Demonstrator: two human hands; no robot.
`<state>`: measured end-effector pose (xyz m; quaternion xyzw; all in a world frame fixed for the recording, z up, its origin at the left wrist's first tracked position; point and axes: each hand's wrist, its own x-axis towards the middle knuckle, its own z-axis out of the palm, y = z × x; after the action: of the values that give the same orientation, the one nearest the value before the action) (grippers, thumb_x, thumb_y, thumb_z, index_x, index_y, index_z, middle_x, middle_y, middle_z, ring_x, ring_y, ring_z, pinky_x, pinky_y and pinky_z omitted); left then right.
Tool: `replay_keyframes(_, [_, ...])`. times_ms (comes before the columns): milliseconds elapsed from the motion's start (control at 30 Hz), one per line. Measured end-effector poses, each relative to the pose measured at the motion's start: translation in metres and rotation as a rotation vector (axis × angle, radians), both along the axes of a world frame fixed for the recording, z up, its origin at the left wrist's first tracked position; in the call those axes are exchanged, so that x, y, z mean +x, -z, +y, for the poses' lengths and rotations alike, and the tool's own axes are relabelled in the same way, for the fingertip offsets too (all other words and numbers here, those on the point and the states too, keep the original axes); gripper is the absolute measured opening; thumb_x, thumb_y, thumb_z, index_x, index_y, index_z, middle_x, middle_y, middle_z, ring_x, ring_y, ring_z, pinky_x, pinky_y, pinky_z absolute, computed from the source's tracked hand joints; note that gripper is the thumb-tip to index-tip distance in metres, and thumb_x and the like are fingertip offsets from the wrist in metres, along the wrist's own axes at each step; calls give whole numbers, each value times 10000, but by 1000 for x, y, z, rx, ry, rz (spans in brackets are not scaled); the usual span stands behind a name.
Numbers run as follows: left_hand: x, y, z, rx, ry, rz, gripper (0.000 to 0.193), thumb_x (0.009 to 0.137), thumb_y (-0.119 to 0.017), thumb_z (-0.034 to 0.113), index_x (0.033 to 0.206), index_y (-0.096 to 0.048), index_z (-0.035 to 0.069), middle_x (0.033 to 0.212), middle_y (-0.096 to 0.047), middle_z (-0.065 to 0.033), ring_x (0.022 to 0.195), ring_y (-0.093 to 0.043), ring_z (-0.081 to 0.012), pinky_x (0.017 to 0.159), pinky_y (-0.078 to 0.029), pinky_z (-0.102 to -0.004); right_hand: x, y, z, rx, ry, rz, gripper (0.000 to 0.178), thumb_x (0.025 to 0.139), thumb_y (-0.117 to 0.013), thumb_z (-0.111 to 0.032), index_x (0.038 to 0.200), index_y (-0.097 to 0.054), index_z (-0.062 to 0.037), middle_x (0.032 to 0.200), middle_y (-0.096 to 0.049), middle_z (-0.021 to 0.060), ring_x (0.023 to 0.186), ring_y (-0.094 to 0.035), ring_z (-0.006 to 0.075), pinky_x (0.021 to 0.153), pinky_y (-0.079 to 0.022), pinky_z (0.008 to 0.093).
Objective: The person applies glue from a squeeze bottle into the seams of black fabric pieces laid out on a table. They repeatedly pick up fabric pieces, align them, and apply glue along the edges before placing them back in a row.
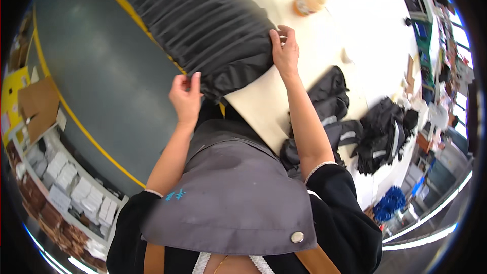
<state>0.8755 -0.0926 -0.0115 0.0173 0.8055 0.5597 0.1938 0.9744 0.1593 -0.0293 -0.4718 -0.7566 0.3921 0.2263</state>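
Note:
A long row of overlapping folds of black fabric (pixel 208 25) stretches away from me along the left part of the table. At its near left corner is my left hand (pixel 185 99), thumb raised and fingers curled at the edge of the cloth. My right hand (pixel 286 53) is at the right edge of the same cloth, its thumb and bent fingers closed on the border. The near end of the fabric lies between both hands and hangs slightly over the table edge. Parts of the fingertips are hidden.
The pale table (pixel 258 96) bears a bottle with orange contents (pixel 307 5) and bundled black garments (pixel 383 134) with grey strips to the right. Left is a grey floor (pixel 101 61) with yellow lines, a cardboard piece (pixel 39 106) and a bin of white packets (pixel 76 187).

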Motion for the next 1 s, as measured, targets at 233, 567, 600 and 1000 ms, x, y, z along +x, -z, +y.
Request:
replay_keyframes(233, [6,-7,-12,111,-18,3,219,938,-650,163,993,-509,4,860,-523,-39,725,-511,-80,613,-476,-222,191,-39,50,291,331,-219,223,941,-552,-158,1057,-633,14,1049,-654,150,989,-612,300,890,-467,388])
replay_keyframes(567, [64,-50,47,363,688,-167,234,892,-677,138,1069,-594,11,1042,-637,-77,948,-626,-180,795,-503,-293,240,-115,27,-308,35,66,114,861,-627,8,974,-614,3,977,-663,52,938,-609,163,883,-451,274])
replay_keyframes(600, [69,-50,58,309,810,-262,375,918,-670,256,1178,-554,11,1141,-622,-99,1079,-594,-206,883,-487,-319,230,-130,22,-262,-42,128,93,864,-602,33,951,-610,2,1001,-662,74,983,-601,179,917,-439,292])
replay_keyframes(1000, [99,-13,54,20,957,251,340,776,-707,51,1108,-632,44,1097,-605,-98,1037,-552,-247,869,-467,-319,232,-72,17,-120,-122,-364,191,806,-617,-50,985,-684,-45,1172,-654,131,1089,-607,245,919,-462,357])
